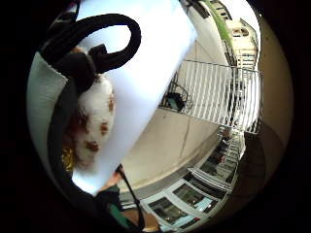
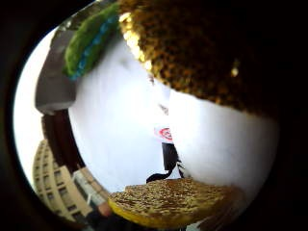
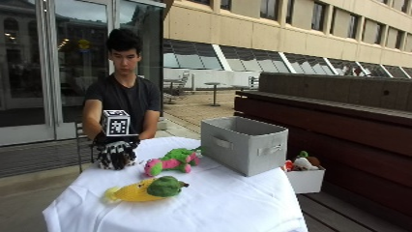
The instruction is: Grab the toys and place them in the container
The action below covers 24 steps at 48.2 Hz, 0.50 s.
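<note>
In the outside view my gloved right hand (image 3: 116, 141) is on top of a spotted black-and-white plush toy (image 3: 117, 155) at the left side of the white-clothed table (image 3: 225, 205), fingers curled down around it. The palm views show this toy close up: white fur with brown spots (image 1: 95, 126) and gold sequin parts (image 2: 192, 48). A green and pink plush (image 3: 170, 161) lies mid-table, and a yellow and green plush (image 3: 147, 189) lies nearer the front. The grey fabric container (image 3: 244, 144) stands to the right of the toys, its top open.
A white box (image 3: 304, 178) with several small toys sits on the dark wooden bench (image 3: 360, 145) right of the table. The person sits behind the table's left corner. Glass doors and a building stand behind.
</note>
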Each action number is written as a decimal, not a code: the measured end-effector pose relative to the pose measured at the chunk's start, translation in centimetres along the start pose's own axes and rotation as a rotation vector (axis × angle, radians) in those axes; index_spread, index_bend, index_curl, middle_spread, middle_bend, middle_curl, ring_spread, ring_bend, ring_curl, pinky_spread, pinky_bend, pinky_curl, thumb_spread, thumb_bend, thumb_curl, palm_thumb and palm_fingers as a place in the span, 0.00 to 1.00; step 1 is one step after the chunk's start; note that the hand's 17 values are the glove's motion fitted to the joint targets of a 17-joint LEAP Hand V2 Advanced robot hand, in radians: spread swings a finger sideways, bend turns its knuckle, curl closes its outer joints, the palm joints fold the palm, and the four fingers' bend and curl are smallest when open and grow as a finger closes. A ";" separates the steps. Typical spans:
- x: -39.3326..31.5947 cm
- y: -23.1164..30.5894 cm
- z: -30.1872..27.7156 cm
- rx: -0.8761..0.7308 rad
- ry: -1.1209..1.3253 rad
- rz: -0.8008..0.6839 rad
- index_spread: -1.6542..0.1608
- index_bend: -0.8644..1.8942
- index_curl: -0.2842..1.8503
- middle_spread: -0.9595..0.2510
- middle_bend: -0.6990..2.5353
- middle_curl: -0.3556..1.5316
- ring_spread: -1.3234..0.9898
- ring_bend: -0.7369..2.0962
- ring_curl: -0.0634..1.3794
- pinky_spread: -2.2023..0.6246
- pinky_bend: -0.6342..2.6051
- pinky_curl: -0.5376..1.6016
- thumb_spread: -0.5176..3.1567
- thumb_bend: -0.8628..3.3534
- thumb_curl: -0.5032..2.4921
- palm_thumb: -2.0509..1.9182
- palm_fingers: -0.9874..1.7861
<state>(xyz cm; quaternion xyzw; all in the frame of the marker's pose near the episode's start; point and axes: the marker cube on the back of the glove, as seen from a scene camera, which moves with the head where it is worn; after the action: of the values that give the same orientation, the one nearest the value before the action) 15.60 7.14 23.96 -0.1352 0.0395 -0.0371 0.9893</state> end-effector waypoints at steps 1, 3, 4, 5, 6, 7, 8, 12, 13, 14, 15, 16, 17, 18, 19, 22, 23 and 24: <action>-0.1 0.1 0.0 0.010 -0.001 0.001 0.74 0.32 0.19 0.60 0.35 0.43 0.38 0.63 0.36 0.67 0.51 0.44 0.43 0.28 0.29 0.68 0.56; -0.3 0.1 -0.2 0.028 0.001 0.011 0.74 0.32 0.18 0.58 0.39 0.45 0.38 0.65 0.37 0.65 0.50 0.43 0.40 0.28 0.30 0.70 0.61; -0.4 0.1 -0.2 0.035 0.005 0.015 0.74 0.32 0.17 0.57 0.40 0.45 0.38 0.65 0.37 0.65 0.50 0.43 0.40 0.28 0.30 0.70 0.62; -0.5 0.1 -0.3 0.044 0.010 0.016 0.74 0.32 0.17 0.58 0.39 0.45 0.38 0.66 0.37 0.64 0.51 0.43 0.39 0.28 0.31 0.69 0.59; -0.5 0.1 -0.4 0.056 0.019 0.013 0.73 0.34 0.17 0.56 0.42 0.47 0.38 0.67 0.38 0.64 0.49 0.43 0.38 0.29 0.31 0.71 0.64; -0.4 0.0 -0.5 0.073 0.029 0.011 0.74 0.34 0.17 0.55 0.42 0.47 0.38 0.67 0.38 0.64 0.49 0.43 0.37 0.29 0.32 0.71 0.64; -0.4 -0.2 -0.5 0.090 0.038 0.011 0.74 0.34 0.17 0.55 0.44 0.48 0.38 0.67 0.38 0.63 0.48 0.43 0.36 0.29 0.32 0.73 0.67; -0.5 -0.2 -0.5 0.143 0.045 0.054 0.74 0.37 0.16 0.53 0.50 0.50 0.40 0.68 0.38 0.62 0.44 0.41 0.35 0.32 0.34 0.77 0.78; -0.6 -0.1 -0.4 0.153 0.045 0.067 0.74 0.39 0.17 0.53 0.50 0.50 0.40 0.68 0.38 0.61 0.44 0.41 0.35 0.33 0.35 0.78 0.81; -0.7 0.0 -0.4 0.161 0.046 0.077 0.74 0.39 0.18 0.53 0.50 0.50 0.40 0.68 0.38 0.61 0.43 0.41 0.35 0.34 0.35 0.78 0.81; -0.7 0.1 -0.4 0.166 0.048 0.080 0.74 0.40 0.18 0.53 0.51 0.50 0.41 0.68 0.39 0.61 0.43 0.41 0.36 0.34 0.36 0.78 0.82; -0.6 0.1 -0.4 0.170 0.051 0.077 0.74 0.42 0.19 0.54 0.51 0.51 0.41 0.68 0.39 0.60 0.42 0.41 0.36 0.35 0.36 0.78 0.84; -0.5 0.0 -0.5 0.172 0.053 0.073 0.74 0.42 0.19 0.54 0.52 0.51 0.41 0.69 0.39 0.60 0.42 0.41 0.37 0.35 0.36 0.79 0.84; -0.5 -0.1 -0.6 0.175 0.053 0.072 0.74 0.43 0.20 0.54 0.52 0.51 0.42 0.69 0.39 0.60 0.42 0.41 0.37 0.36 0.36 0.79 0.84; -0.4 -0.1 -0.7 0.180 0.051 0.077 0.74 0.43 0.20 0.54 0.52 0.51 0.42 0.69 0.39 0.60 0.42 0.41 0.37 0.36 0.36 0.79 0.84; -0.5 -0.4 -0.9 0.221 0.029 0.139 0.74 0.45 0.21 0.54 0.54 0.52 0.42 0.69 0.39 0.59 0.41 0.40 0.39 0.37 0.37 0.79 0.85; -0.5 -0.5 -1.1 0.237 0.017 0.165 0.75 0.45 0.21 0.55 0.54 0.51 0.42 0.69 0.39 0.59 0.41 0.41 0.39 0.37 0.37 0.79 0.85; -0.5 -0.7 -1.4 0.240 0.003 0.177 0.75 0.46 0.22 0.55 0.55 0.52 0.42 0.70 0.39 0.59 0.41 0.40 0.39 0.37 0.37 0.79 0.85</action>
<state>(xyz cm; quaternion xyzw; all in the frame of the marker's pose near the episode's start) 14.98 6.18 22.82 -0.0116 0.0478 0.0458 0.9977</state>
